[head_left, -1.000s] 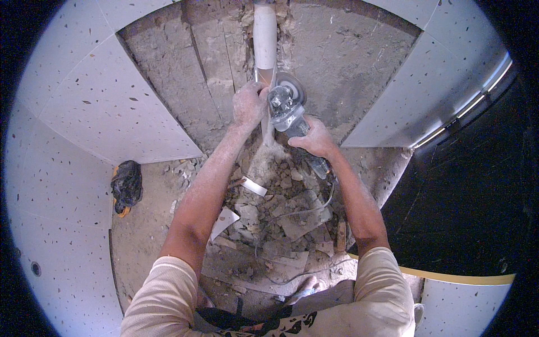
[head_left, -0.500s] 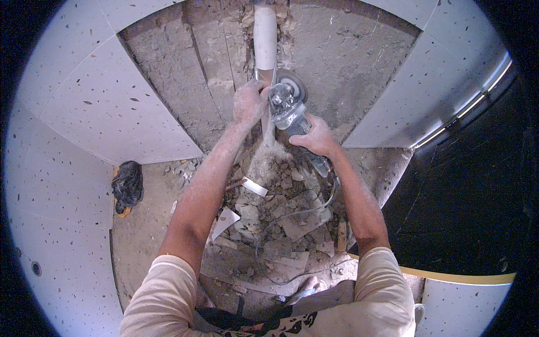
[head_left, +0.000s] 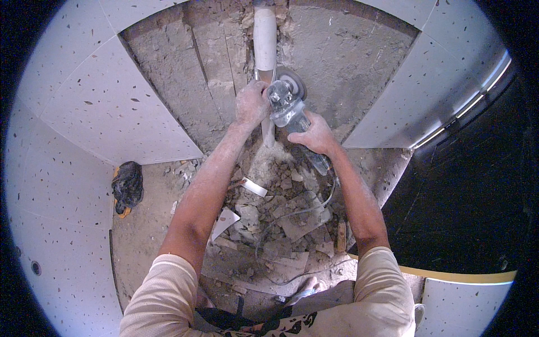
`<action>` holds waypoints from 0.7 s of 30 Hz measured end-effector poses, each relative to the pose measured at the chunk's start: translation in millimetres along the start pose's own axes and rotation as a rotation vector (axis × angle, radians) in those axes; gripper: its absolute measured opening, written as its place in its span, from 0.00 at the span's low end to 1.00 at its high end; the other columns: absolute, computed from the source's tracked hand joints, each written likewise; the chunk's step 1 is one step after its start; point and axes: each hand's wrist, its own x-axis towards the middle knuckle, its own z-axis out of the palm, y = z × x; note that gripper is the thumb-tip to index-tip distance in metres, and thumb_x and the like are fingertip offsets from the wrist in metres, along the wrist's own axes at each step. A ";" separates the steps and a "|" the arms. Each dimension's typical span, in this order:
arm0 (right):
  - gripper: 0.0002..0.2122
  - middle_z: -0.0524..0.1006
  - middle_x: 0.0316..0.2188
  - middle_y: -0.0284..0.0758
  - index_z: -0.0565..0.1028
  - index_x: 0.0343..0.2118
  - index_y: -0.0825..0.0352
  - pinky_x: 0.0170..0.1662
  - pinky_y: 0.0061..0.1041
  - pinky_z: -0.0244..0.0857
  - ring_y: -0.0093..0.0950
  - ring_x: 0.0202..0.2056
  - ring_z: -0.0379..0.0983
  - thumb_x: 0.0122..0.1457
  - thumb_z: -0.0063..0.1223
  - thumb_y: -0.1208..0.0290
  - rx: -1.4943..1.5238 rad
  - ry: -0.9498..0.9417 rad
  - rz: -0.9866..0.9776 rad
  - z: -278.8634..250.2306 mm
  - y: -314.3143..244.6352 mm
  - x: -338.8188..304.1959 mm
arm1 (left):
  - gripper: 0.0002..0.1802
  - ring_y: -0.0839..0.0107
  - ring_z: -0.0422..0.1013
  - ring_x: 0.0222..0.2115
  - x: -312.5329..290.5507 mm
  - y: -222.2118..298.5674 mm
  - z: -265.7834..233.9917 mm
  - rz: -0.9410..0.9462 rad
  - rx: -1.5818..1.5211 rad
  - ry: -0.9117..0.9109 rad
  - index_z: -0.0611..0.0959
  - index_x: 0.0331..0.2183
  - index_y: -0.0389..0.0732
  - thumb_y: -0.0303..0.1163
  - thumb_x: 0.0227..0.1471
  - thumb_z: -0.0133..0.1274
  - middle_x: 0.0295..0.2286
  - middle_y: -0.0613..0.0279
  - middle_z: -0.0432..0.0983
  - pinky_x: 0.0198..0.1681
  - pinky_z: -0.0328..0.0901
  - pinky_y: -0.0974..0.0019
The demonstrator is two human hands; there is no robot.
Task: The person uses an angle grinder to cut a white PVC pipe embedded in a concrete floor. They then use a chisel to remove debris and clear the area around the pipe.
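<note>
My right hand (head_left: 315, 133) is wrapped round the body of a dusty grey angle grinder (head_left: 287, 104). The grinder's round disc (head_left: 291, 83) is beside the wall groove, just below and right of the white pipe (head_left: 265, 39). Left of the grinder head, my left hand (head_left: 251, 104) is closed in front of the groove. What its fingers grip is hidden; it could be the pipe or the tool's side handle. Below both hands, a dusty, narrow pipe-like length (head_left: 268, 135) runs down into the rubble. Both hands are coated in pale dust.
Broken mortar and tile rubble (head_left: 292, 216) covers the floor between my arms, with a grey cable (head_left: 289, 215) across it. Speckled wall tiles (head_left: 387, 84) flank the bare wall. A black bag (head_left: 128, 185) sits at the left; a large dark panel (head_left: 455, 196) stands right.
The grinder head and disc have shifted very slightly up and left. Both hands keep nearly the same place and hold.
</note>
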 end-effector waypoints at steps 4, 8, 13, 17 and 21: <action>0.29 0.81 0.38 0.42 0.76 0.45 0.69 0.47 0.33 0.70 0.35 0.39 0.78 0.38 0.69 0.62 -0.006 0.011 0.004 -1.6 -1.5 -0.6 | 0.12 0.46 0.74 0.36 -0.8 2.8 -1.5 -0.012 0.016 -0.004 0.82 0.32 0.37 0.35 0.54 0.52 0.33 0.45 0.76 0.41 0.67 0.47; 0.29 0.81 0.38 0.43 0.76 0.44 0.69 0.47 0.33 0.70 0.37 0.40 0.79 0.37 0.70 0.61 -0.068 0.081 -0.030 0.3 -2.1 -3.5 | 0.13 0.45 0.73 0.35 -4.4 5.5 -11.2 -0.054 0.039 -0.016 0.79 0.28 0.36 0.36 0.53 0.51 0.30 0.43 0.75 0.39 0.67 0.46; 0.30 0.81 0.39 0.43 0.76 0.46 0.69 0.49 0.34 0.69 0.38 0.40 0.78 0.37 0.71 0.60 0.031 0.102 0.000 -12.3 3.1 -23.2 | 0.15 0.44 0.72 0.31 -41.3 -1.9 -48.1 -0.060 0.006 -0.162 0.76 0.26 0.36 0.39 0.54 0.49 0.28 0.43 0.73 0.37 0.65 0.46; 0.28 0.81 0.40 0.39 0.76 0.46 0.68 0.48 0.32 0.69 0.33 0.40 0.78 0.40 0.71 0.63 0.071 0.164 -0.014 -28.8 1.0 -42.7 | 0.15 0.44 0.71 0.30 -95.7 -27.8 -80.5 -0.097 0.081 -0.392 0.75 0.26 0.36 0.39 0.54 0.48 0.25 0.44 0.72 0.36 0.65 0.46; 0.28 0.81 0.39 0.38 0.76 0.45 0.70 0.48 0.31 0.69 0.30 0.40 0.77 0.40 0.71 0.64 0.124 0.171 0.011 -40.4 -9.9 -54.9 | 0.14 0.44 0.73 0.30 -152.9 -63.6 -125.1 -0.012 0.222 -0.671 0.78 0.30 0.35 0.38 0.51 0.50 0.25 0.43 0.75 0.36 0.67 0.46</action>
